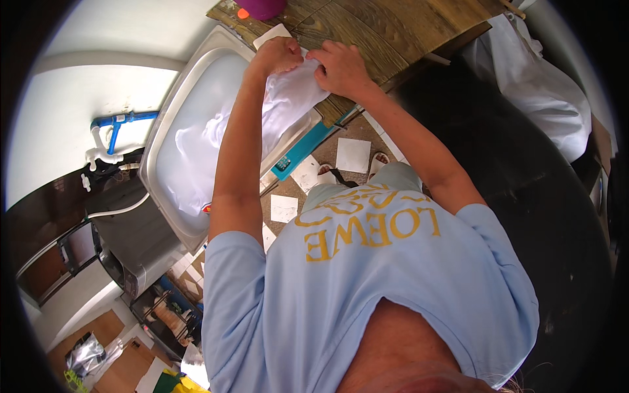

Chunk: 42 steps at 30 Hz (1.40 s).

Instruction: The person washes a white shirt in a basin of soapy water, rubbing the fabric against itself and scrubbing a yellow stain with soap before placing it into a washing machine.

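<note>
A wet white cloth [293, 98] runs from the water in the basin [156, 141] up over its right rim to the edge of the wooden counter [357, 33]. My left hand [280, 55] is closed on the cloth's upper end, with the fingers curled in. Close beside it on the right, my right hand [342, 69] grips the same end between bent fingers and thumb. Some of the fingertips are hidden. The rest of the cloth lies spread in the cloudy water, partly behind my left forearm.
A purple container [260, 6] and a small orange piece [243, 13] stand on the counter. Blue and white pipes [113, 134] line the left wall. A black surface [511, 196] and a white sheet [547, 92] are at the right. Pale tiles [353, 155] lie on the floor.
</note>
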Each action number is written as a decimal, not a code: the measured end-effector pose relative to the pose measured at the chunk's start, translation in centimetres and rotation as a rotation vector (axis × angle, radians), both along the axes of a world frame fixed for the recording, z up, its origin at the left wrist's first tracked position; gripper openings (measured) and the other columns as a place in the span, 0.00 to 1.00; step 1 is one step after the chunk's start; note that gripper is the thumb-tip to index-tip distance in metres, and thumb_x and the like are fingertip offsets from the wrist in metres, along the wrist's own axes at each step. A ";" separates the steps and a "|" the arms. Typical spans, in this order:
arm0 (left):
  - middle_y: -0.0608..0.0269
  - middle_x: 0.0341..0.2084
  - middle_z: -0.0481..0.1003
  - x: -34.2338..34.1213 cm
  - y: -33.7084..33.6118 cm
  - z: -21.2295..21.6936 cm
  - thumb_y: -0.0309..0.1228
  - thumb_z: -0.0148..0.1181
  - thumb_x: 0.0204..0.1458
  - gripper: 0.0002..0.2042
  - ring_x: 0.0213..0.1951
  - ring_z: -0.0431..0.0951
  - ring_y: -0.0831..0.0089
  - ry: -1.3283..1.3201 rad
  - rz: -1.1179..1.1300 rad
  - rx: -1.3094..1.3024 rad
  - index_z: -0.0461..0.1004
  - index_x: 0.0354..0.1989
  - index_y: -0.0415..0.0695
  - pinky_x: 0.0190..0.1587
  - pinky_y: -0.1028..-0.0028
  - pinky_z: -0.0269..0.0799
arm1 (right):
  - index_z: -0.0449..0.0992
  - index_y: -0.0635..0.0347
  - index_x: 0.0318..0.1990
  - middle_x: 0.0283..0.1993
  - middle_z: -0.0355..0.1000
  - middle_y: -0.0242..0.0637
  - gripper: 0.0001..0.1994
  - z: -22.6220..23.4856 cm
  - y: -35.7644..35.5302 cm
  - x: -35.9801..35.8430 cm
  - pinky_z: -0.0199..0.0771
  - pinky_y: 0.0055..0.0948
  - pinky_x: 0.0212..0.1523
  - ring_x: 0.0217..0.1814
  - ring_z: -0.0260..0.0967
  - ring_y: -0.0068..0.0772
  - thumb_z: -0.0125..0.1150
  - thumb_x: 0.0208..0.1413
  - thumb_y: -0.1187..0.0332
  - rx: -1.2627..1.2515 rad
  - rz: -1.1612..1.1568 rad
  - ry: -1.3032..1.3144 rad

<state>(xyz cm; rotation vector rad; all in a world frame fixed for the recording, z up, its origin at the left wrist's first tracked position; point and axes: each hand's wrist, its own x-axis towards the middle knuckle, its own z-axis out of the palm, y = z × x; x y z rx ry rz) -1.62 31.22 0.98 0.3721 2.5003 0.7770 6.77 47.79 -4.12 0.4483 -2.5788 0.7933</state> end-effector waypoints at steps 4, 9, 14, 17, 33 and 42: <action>0.66 0.16 0.72 0.2 0.1 -0.4 0.29 0.64 0.37 0.08 0.21 0.71 0.78 0.071 -0.035 -0.046 0.71 0.22 0.41 0.25 0.77 0.69 | 0.77 0.48 0.36 0.34 0.68 0.33 0.12 0.4 0.1 0.0 0.62 0.43 0.39 0.41 0.69 0.37 0.59 0.39 0.66 0.017 0.001 -0.036; 0.67 0.17 0.71 -0.4 -0.5 -0.9 0.30 0.66 0.38 0.09 0.21 0.70 0.79 0.043 -0.043 0.006 0.71 0.23 0.42 0.25 0.77 0.68 | 0.77 0.49 0.37 0.35 0.69 0.33 0.13 0.1 -0.1 -0.1 0.62 0.44 0.40 0.41 0.69 0.37 0.60 0.39 0.66 -0.013 0.008 -0.023; 0.68 0.17 0.70 0.1 0.3 -0.2 0.29 0.62 0.42 0.06 0.21 0.69 0.80 -0.031 -0.014 -0.010 0.70 0.23 0.43 0.24 0.78 0.67 | 0.77 0.49 0.37 0.35 0.69 0.33 0.13 -0.1 0.2 -0.1 0.63 0.44 0.41 0.42 0.69 0.36 0.61 0.40 0.65 -0.001 0.003 -0.032; 0.67 0.18 0.72 -0.5 -0.5 -0.7 0.32 0.65 0.38 0.09 0.21 0.71 0.78 -0.035 -0.023 0.009 0.71 0.24 0.42 0.26 0.76 0.68 | 0.77 0.49 0.37 0.35 0.69 0.34 0.13 0.0 0.1 -0.1 0.63 0.44 0.41 0.43 0.69 0.36 0.62 0.40 0.65 0.004 0.012 -0.053; 0.71 0.19 0.69 0.2 -0.5 -0.9 0.33 0.66 0.39 0.11 0.24 0.68 0.81 0.100 -0.068 -0.037 0.71 0.27 0.43 0.27 0.78 0.65 | 0.77 0.49 0.38 0.35 0.67 0.33 0.13 -0.1 0.2 0.1 0.62 0.42 0.40 0.42 0.67 0.36 0.59 0.40 0.67 -0.008 -0.006 -0.035; 0.65 0.21 0.72 0.5 -0.4 -0.2 0.35 0.67 0.36 0.13 0.26 0.71 0.74 0.028 -0.002 -0.035 0.73 0.28 0.41 0.32 0.73 0.68 | 0.77 0.50 0.38 0.36 0.67 0.33 0.13 0.1 0.3 0.1 0.62 0.42 0.42 0.43 0.67 0.36 0.59 0.41 0.66 0.005 0.011 -0.058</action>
